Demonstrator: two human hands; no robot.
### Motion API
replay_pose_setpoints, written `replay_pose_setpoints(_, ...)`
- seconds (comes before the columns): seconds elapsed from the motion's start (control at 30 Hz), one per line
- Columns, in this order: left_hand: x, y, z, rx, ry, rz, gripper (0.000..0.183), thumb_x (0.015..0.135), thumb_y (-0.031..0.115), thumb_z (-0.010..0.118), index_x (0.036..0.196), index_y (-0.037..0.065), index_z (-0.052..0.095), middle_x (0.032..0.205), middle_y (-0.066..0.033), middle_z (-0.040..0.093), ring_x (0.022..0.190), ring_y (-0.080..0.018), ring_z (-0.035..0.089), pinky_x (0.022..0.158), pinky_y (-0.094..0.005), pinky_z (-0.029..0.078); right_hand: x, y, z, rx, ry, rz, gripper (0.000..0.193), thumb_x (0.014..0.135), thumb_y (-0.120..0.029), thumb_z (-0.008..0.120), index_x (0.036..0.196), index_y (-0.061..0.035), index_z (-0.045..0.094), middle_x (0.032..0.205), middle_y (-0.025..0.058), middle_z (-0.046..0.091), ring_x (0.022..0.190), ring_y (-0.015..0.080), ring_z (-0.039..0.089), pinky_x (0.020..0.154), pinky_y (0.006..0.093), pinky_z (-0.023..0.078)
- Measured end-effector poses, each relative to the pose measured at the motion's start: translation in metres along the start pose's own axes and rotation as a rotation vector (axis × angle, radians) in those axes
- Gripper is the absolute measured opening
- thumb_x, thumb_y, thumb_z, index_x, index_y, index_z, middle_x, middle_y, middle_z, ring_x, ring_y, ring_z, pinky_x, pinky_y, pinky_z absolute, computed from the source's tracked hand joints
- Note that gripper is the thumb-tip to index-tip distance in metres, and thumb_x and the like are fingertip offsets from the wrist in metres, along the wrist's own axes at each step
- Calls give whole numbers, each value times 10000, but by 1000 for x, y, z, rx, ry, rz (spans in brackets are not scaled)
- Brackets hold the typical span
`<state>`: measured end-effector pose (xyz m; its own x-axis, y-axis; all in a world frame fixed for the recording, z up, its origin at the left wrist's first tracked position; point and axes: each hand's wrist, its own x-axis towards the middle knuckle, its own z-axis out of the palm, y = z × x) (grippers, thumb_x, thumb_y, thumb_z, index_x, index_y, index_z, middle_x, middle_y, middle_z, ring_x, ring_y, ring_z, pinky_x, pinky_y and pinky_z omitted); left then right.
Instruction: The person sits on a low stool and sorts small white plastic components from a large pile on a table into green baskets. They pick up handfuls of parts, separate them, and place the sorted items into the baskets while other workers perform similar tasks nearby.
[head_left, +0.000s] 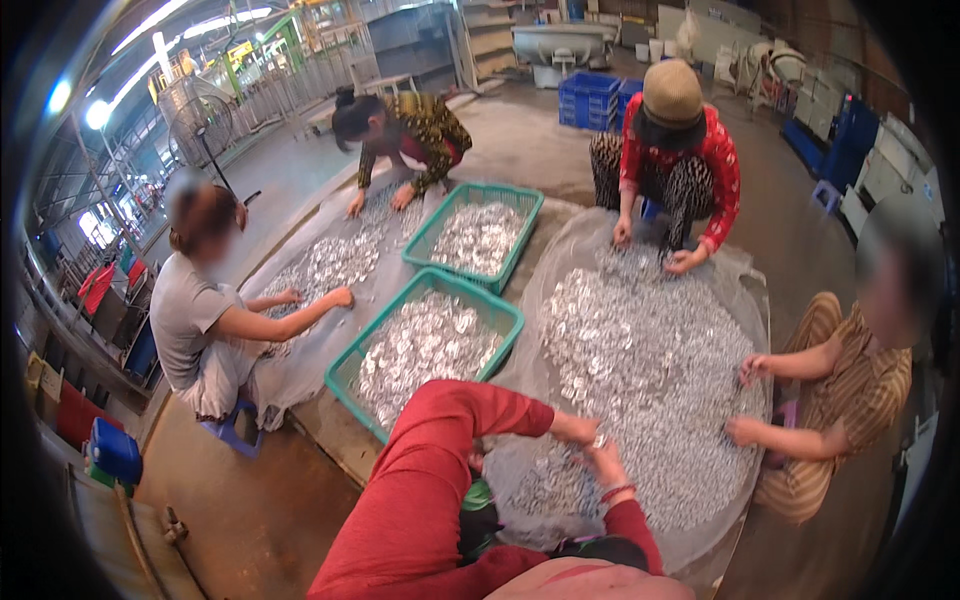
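Observation:
My left hand (573, 428) and my right hand (606, 466) meet over the near part of a grey sheet. A small shiny silvery metal piece (600, 440) shows where their closed fingers come together. Both hands seem to grip it, though the fingertips are partly hidden. A red bracelet (618, 492) circles my right wrist. Just below my hands lies a small heap of grey metal pieces (555, 485). Beyond them spreads a wide pile of similar silvery pieces (625, 345), with larger ring-like ones at its left side.
Two green baskets (345, 365) (535, 215) hold silvery pieces, left of the pile. Several co-workers squat or sit around, their hands at the pieces: one in red (715, 170), one in striped brown (865, 370), two at left. Blue crates (588, 100) stand at the back.

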<state>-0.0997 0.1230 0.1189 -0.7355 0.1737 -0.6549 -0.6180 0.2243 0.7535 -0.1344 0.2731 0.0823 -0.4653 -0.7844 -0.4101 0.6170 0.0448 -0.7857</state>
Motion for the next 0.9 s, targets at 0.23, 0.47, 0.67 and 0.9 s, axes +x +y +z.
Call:
replay_pose_setpoints(0.23,0,5,-46,588,80,314,452,761,149,659,1195,101,539,1234,-139,498,814,-196,610,781,-366,496,-25,-56,-6,-686,198,-34,239,784,-26,556,1017,14,523,908,125,593,824,216,597,752,338,500)
replay_pose_setpoints(0.47,-8,-14,-21,67,213,224,335,794,155,654,1108,53,598,1019,-100,615,766,-147,598,632,-281,540,-45,-23,-12,-96,217,-47,353,859,-128,577,1153,40,476,1049,104,562,925,151,567,757,288,530)
replay_pose_setpoints(0.67,0,-44,-34,83,87,367,325,840,90,569,1161,40,560,1082,-73,610,939,-136,561,815,-280,472,-41,-16,-13,-182,219,-20,276,922,-149,462,1142,5,529,1016,103,588,900,159,580,746,281,528)
replay_pose_setpoints(0.9,-22,-34,-47,-501,-9,59,351,878,79,499,1229,58,503,1147,-60,581,976,-152,562,808,-307,468,-31,-29,-12,-206,300,11,346,941,-226,432,1195,2,484,923,109,617,806,155,600,662,265,512)
